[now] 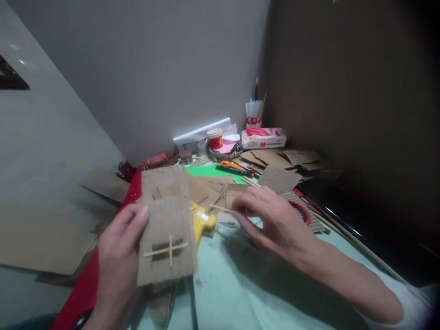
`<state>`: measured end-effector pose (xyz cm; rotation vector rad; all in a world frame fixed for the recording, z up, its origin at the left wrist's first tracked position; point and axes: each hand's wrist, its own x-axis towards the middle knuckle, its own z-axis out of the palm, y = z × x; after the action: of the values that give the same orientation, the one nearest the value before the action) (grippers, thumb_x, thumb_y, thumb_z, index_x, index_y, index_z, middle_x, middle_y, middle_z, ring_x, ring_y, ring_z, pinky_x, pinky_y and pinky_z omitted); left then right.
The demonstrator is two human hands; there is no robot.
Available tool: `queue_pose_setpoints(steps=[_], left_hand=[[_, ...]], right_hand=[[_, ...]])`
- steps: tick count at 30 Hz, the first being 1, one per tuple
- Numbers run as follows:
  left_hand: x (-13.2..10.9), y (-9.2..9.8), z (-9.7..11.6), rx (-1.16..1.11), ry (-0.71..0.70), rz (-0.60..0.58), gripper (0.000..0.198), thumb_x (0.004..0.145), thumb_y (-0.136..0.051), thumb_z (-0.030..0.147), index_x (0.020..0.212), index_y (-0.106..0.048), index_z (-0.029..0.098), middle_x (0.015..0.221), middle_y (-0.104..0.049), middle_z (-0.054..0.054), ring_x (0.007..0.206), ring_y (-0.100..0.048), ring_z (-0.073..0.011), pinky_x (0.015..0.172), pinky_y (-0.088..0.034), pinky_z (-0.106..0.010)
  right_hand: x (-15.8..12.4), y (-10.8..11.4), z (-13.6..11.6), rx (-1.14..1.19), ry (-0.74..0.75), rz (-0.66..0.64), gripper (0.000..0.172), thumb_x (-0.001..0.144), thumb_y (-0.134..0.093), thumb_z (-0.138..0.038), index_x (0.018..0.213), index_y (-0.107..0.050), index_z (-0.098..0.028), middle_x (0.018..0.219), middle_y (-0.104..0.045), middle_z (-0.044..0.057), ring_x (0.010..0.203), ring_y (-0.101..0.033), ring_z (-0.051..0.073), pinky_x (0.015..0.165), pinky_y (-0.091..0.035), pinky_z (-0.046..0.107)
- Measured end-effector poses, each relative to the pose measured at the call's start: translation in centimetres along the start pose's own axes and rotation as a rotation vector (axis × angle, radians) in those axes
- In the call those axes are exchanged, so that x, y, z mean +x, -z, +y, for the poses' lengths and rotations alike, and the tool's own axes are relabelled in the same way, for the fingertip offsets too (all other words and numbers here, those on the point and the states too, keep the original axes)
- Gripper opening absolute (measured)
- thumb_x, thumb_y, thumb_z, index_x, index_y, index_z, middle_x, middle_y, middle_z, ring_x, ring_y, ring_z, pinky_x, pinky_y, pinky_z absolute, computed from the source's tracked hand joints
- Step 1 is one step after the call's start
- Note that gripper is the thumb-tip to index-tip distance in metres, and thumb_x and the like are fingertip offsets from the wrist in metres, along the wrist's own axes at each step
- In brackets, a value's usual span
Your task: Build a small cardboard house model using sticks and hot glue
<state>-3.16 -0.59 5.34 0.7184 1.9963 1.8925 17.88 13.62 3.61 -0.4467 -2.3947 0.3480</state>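
Observation:
My left hand [118, 256] grips a piece of brown cardboard [167, 217] by its left edge, thumb on the front face. Low on that cardboard is a small rectangular cut-out, crossed by two thin wooden sticks [171, 250] in a plus shape. My right hand [275, 222] pinches a short, thin wooden stick [220, 208] between thumb and fingers, its free end pointing left toward the cardboard. Between the hands, partly hidden behind the cardboard, lies a yellow tool [203, 221] that looks like a glue gun.
Cardboard scraps [280, 178], a green sheet [206, 171], a black marker [234, 171] and orange-handled scissors [231, 164] lie behind the hands. Further back stand a red-and-white cup [215, 139] and a tissue pack [264, 138]. A black glossy object [357, 233] borders the right side.

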Motion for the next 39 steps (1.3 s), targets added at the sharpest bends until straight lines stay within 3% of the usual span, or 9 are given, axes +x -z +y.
queue_pose_setpoints(steps=[3,6,15,19,26,31,35,39], left_hand=[[0.9,0.2,0.4,-0.102,-0.017,0.076,0.019,0.080,-0.076,0.039,0.076,-0.066,0.023,0.067,-0.058,0.004,0.060,-0.046,-0.0125,0.048,-0.038,-0.017],[1.4,0.2,0.3,-0.134,-0.046,0.099,0.015,0.080,-0.075,0.033,0.075,-0.066,0.023,0.067,-0.060,0.004,0.060,-0.049,-0.0123,0.050,-0.040,-0.018],[2.2,0.2,-0.2,-0.176,-0.102,0.116,0.013,0.073,-0.077,0.028,0.073,-0.067,0.020,0.064,-0.063,0.005,0.058,-0.051,-0.0110,0.049,-0.041,-0.018],[2.5,0.3,-0.1,-0.214,-0.112,0.135,0.013,0.072,-0.077,0.028,0.072,-0.067,0.020,0.061,-0.062,0.006,0.055,-0.051,-0.0108,0.048,-0.040,-0.018],[2.5,0.9,-0.6,-0.244,-0.148,0.087,0.014,0.079,-0.076,0.032,0.072,-0.067,0.022,0.065,-0.063,0.006,0.060,-0.053,-0.0118,0.052,-0.043,-0.018],[2.4,0.9,-0.7,-0.269,-0.166,0.050,0.015,0.080,-0.074,0.032,0.074,-0.067,0.021,0.065,-0.063,0.006,0.059,-0.053,-0.0127,0.053,-0.042,-0.020],[2.3,0.7,-0.7,-0.296,-0.161,0.007,0.017,0.082,-0.074,0.034,0.075,-0.066,0.021,0.066,-0.063,0.006,0.058,-0.053,-0.0123,0.054,-0.042,-0.022],[2.2,0.7,-0.7,-0.295,-0.176,-0.030,0.020,0.085,-0.072,0.032,0.073,-0.063,0.019,0.063,-0.059,0.006,0.055,-0.051,-0.0115,0.052,-0.040,-0.024]], right_hand=[[-0.6,-0.9,0.3,-0.028,-0.025,-0.266,0.017,0.091,-0.057,-0.006,0.078,-0.060,-0.016,0.079,-0.064,0.003,0.067,-0.053,0.016,0.064,-0.035,0.030],[-1.2,-1.6,0.2,-0.072,-0.038,-0.421,0.014,0.085,-0.059,-0.004,0.078,-0.061,-0.016,0.082,-0.067,0.006,0.069,-0.056,0.017,0.065,-0.034,0.031],[-1.6,-1.2,-1.0,-0.156,-0.089,-0.574,0.014,0.086,-0.056,-0.005,0.079,-0.060,-0.017,0.076,-0.064,0.006,0.063,-0.045,0.017,0.061,-0.026,0.033],[-1.5,-1.1,-1.5,-0.146,-0.104,-0.560,0.015,0.089,-0.055,-0.008,0.077,-0.058,-0.017,0.076,-0.062,0.007,0.062,-0.043,0.017,0.061,-0.025,0.033],[-1.2,-1.2,0.0,-0.045,-0.212,-0.419,0.016,0.097,-0.045,-0.015,0.085,-0.055,-0.019,0.079,-0.064,0.006,0.066,-0.050,0.018,0.062,-0.031,0.030],[-1.3,-3.5,-3.1,0.071,-0.204,-0.375,0.018,0.097,-0.042,-0.014,0.086,-0.055,-0.020,0.082,-0.065,0.006,0.067,-0.051,0.017,0.063,-0.034,0.027],[-0.2,-5.3,-6.0,0.137,-0.217,-0.389,0.017,0.096,-0.048,-0.016,0.108,-0.061,-0.016,0.088,-0.069,0.009,0.069,-0.055,0.019,0.062,-0.032,0.029],[1.2,-6.2,-6.6,0.264,-0.272,-0.384,0.013,0.097,-0.052,-0.020,0.097,-0.066,-0.018,0.085,-0.070,0.005,0.072,-0.058,0.018,0.066,-0.038,0.027]])
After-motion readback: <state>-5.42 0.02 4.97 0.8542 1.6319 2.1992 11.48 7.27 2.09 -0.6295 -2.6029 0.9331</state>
